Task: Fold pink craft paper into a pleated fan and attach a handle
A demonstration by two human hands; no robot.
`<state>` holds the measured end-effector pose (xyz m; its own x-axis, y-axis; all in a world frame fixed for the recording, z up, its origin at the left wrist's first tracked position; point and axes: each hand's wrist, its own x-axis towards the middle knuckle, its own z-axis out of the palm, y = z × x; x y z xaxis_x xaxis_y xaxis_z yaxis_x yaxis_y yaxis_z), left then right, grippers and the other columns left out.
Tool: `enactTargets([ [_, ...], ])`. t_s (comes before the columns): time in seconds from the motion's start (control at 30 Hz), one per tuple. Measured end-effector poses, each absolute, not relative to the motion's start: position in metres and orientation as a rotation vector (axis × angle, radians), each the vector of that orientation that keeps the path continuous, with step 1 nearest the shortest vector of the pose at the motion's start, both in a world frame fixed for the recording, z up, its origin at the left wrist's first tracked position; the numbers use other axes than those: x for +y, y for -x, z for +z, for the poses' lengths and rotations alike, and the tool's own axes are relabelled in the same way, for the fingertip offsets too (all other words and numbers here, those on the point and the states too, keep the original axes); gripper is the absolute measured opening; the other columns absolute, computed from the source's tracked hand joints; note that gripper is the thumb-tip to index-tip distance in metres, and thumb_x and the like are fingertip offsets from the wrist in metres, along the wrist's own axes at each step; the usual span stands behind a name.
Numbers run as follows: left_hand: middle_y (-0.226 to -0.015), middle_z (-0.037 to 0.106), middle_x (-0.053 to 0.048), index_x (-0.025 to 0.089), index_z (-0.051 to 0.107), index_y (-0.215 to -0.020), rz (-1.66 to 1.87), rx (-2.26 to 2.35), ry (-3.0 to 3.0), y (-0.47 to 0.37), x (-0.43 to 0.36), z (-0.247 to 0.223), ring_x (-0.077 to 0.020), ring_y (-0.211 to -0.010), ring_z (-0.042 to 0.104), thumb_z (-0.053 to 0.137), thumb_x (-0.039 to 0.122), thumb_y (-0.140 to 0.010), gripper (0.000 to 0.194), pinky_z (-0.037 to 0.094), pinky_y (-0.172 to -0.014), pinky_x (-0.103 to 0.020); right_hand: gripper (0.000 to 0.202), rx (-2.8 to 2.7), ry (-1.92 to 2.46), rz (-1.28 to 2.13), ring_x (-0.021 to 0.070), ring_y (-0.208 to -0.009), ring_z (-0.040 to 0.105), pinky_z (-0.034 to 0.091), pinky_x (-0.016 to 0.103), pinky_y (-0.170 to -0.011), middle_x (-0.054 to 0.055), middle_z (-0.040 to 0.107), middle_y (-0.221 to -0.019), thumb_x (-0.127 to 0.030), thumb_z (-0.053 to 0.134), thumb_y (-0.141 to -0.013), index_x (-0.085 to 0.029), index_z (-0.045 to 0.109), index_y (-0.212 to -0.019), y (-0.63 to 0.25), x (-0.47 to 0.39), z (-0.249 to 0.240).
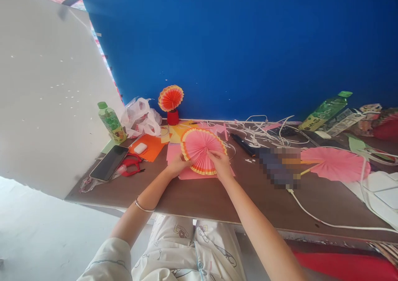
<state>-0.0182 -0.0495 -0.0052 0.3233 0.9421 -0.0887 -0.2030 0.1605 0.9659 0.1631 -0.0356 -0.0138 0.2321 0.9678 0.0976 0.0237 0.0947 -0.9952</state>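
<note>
The work in hand is a pleated paper disc (195,146), located at the front centre of the brown desktop (199,200), above a stack of pink sheets (174,151). Folding of the disc appears complete: the accordion pleats radiate from a central hub through what looks like a full circle. Closure of the seam and fixing of the hub cannot be confirmed; judged from the grip, the centre is the point under attention. The left hand (178,165) clamps the lower left rim, thumb on the front face and the other fingers largely hidden behind. The right hand (220,161) has its fingertips gathered at the hub; whether they pinch a fold or only press on it cannot be told. A smaller pleated rosette (171,98) stands behind, assembled above a red cylindrical base (173,118); the disc in hand shows no such base. The disc has a matte pink field, sharp radial creases and a scalloped border in orange and yellow bands. Adjacent stock comprises a flat orange sheet (155,149) and yellow paper (176,133). A pink pleated fan (338,164), softer in crease, lies at the right.
</note>
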Motion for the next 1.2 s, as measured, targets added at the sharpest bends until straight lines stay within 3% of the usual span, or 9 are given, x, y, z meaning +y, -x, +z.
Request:
enactTargets([
  [0.53, -0.110, 0.062, -0.010, 0.016, 0.055, -0.111, 0.916, 0.942, -1.197, 0.017, -0.052, -0.003, -0.0227, -0.099, 0.059, 0.072, 0.030, -0.067, 0.050, 0.046, -0.088, -0.038, 0.033, -1.193, 1.308, 0.842, 0.0223, -0.084, 0.064, 0.049, 0.035, -0.080, 0.008, 0.070, -0.085, -0.044, 0.065, -0.064, -0.015, 0.069, -0.081, -0.163, -0.032, -0.021],
  [0.73, -0.097, 0.066, -0.008, 0.015, 0.062, -0.099, 0.774, 1.148, -1.411, 0.034, -0.061, 0.016, -0.0218, -0.089, 0.060, 0.070, 0.037, -0.066, 0.041, 0.048, -0.078, -0.032, 0.027, -1.351, 1.370, 0.726, 0.0220, -0.076, 0.064, 0.049, 0.036, -0.076, 0.008, 0.070, -0.077, -0.041, 0.064, -0.065, -0.015, 0.068, -0.071, -0.156, -0.037, -0.013],
  [0.83, -0.077, 0.066, -0.006, 0.014, 0.065, -0.082, 0.539, 1.431, -1.627, 0.052, -0.080, 0.031, -0.0202, -0.072, 0.061, 0.067, 0.042, -0.066, 0.032, 0.047, -0.064, -0.028, 0.026, -1.400, 1.406, 0.690, 0.0207, -0.070, 0.064, 0.050, 0.034, -0.071, 0.009, 0.070, -0.075, -0.040, 0.061, -0.068, -0.015, 0.068, -0.071, -0.152, -0.037, -0.013],
  [0.93, -0.077, 0.066, -0.006, 0.016, 0.065, -0.078, 0.533, 1.799, -1.809, 0.062, -0.099, 0.041, -0.0191, -0.070, 0.060, 0.062, 0.035, -0.070, 0.021, 0.043, -0.059, -0.025, 0.025, -1.440, 1.442, 0.654, 0.0203, -0.068, 0.063, 0.049, 0.033, -0.068, 0.009, 0.070, -0.074, -0.038, 0.060, -0.070, -0.015, 0.068, -0.073, -0.147, -0.038, -0.013],
  [1.0, -0.078, 0.065, -0.005, 0.018, 0.064, -0.080, 0.631, 1.813, -1.917, 0.060, -0.104, 0.042, -0.0164, -0.068, 0.059, 0.054, 0.025, -0.075, 0.013, 0.043, -0.059, -0.024, 0.025, -1.470, 1.458, 0.632, 0.0204, -0.069, 0.063, 0.049, 0.033, -0.068, 0.009, 0.070, -0.075, -0.038, 0.059, -0.070, -0.015, 0.068, -0.074, -0.144, -0.038, -0.012],
  [1.1, -0.088, 0.064, -0.005, 0.018, 0.064, -0.086, 0.760, 1.647, -2.055, 0.050, -0.098, 0.035, -0.0145, -0.071, 0.058, 0.047, 0.010, -0.074, 0.022, 0.046, -0.064, -0.024, 0.025, -1.522, 1.471, 0.606, 0.0209, -0.070, 0.063, 0.048, 0.033, -0.067, 0.008, 0.070, -0.075, -0.039, 0.057, -0.072, -0.016, 0.068, -0.072, -0.143, -0.039, -0.010],
  [1.2, -0.096, 0.063, -0.007, 0.015, 0.063, -0.092, 0.823, 1.475, -2.182, 0.042, -0.086, 0.023, -0.0169, -0.087, 0.058, 0.043, -0.001, -0.068, 0.035, 0.047, -0.078, -0.027, 0.024, -1.571, 1.470, 0.590, 0.0209, -0.072, 0.063, 0.048, 0.032, -0.068, 0.007, 0.070, -0.076, -0.038, 0.056, -0.073, -0.017, 0.069, -0.072, -0.149, -0.039, -0.007],
])
